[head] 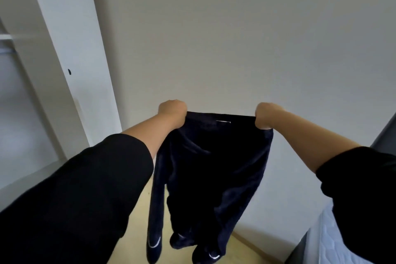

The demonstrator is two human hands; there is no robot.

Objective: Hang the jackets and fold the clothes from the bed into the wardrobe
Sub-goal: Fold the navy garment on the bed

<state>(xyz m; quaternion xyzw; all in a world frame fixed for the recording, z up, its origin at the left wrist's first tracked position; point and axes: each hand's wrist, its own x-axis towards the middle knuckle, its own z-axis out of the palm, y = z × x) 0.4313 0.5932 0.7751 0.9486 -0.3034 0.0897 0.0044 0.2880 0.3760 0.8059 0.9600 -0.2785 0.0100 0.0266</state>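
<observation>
Holding dark navy garment (pixel 214 167) up by its top edge, left hand (pixel 172 111) and right hand (pixel 266 115) each gripping a corner; wardrobe (pixel 64 60) left, bed (pixel 325 242) right. Likely folding next: bring the corners together.

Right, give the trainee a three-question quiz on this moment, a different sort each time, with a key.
1. True or false: the dark garment lies folded flat on the mattress.
2. Multiple choice: how is the garment held? A) the left hand alone; B) the left hand and the right hand, one at each end of its top edge; C) by neither hand.
3. Fill in: the open wardrobe stands on the person's ____ side.

Key: 1 false, it hangs in the air above the floor; 2 B; 3 left.
</observation>
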